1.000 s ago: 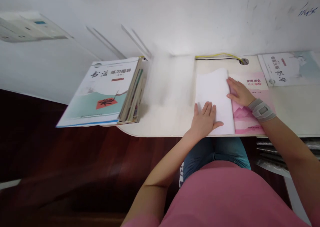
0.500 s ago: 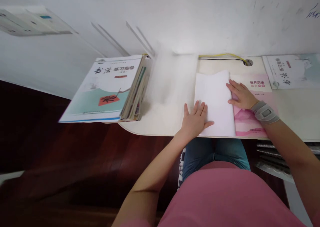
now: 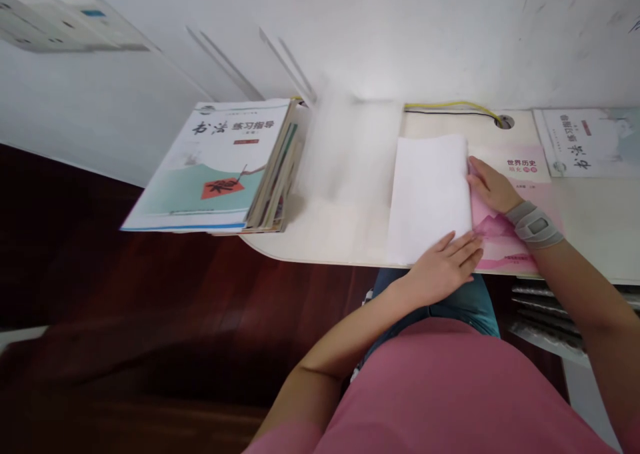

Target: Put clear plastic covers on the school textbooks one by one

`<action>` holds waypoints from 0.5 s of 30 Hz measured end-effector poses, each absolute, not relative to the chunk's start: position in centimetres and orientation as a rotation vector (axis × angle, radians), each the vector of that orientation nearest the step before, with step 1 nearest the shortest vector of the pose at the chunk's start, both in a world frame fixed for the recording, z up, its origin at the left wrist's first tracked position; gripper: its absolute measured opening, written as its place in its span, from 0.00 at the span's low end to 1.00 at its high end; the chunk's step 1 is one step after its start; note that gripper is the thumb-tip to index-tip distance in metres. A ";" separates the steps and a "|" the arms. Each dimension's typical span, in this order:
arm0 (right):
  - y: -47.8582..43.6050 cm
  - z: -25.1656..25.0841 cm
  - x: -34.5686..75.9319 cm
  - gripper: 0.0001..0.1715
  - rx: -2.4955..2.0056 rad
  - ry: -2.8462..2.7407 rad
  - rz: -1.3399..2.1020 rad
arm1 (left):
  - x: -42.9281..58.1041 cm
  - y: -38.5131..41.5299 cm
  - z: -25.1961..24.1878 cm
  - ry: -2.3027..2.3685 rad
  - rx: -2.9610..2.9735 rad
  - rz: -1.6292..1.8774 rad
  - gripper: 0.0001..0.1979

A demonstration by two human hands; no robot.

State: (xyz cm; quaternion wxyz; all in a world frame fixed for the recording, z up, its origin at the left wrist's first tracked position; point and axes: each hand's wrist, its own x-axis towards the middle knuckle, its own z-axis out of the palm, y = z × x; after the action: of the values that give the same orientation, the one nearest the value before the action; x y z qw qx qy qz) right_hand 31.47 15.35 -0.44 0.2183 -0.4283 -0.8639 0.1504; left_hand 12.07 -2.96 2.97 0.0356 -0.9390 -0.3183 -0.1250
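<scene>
White paper [image 3: 430, 191], long axis toward wall [image 3: 450, 41]

Bk stack [image 3: 215, 167] L on desk [image 3: 595, 221], paper [image 3: 431, 194] btwn it & hist bk [image 3: 527, 184], calligraphy bk [image 3: 593, 143] far R

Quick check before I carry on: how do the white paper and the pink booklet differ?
The white paper looks plain; the pink booklet bears printed characters. The left hand covers the white paper's near right corner; the right hand covers part of the pink booklet. Both lie on the desk.
</scene>
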 end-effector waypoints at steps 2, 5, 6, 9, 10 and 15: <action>15.5 -0.5 31.4 0.44 -1.174 -2.415 0.401 | 11.8 -2.8 2.6 -0.993 -2.843 -0.386 0.19; 15.5 -0.6 31.4 0.44 -1.151 -2.442 0.378 | 10.7 -2.6 2.0 -1.018 -2.815 -0.400 0.20; 15.5 -0.6 31.3 0.43 -1.148 -2.443 0.375 | 10.4 -2.6 1.7 -1.023 -2.815 -0.409 0.20; 14.9 -0.4 31.0 0.44 -1.128 -2.467 0.385 | 9.8 -3.1 0.8 -1.071 -2.814 -0.442 0.21; 14.7 -0.4 30.8 0.44 -1.114 -2.489 0.391 | 9.8 -3.4 0.6 -1.099 -2.817 -0.449 0.21; 13.8 -0.3 30.0 0.48 -1.054 -2.539 0.377 | 10.8 -3.6 1.0 -1.278 -2.911 -0.443 0.36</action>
State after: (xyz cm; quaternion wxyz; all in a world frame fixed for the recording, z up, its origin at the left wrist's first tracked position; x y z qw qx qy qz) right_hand 30.03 13.77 -0.31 0.1823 -0.3735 -0.8997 0.1337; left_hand 10.84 -3.57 1.02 -0.0342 -0.9063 -0.3980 -0.1379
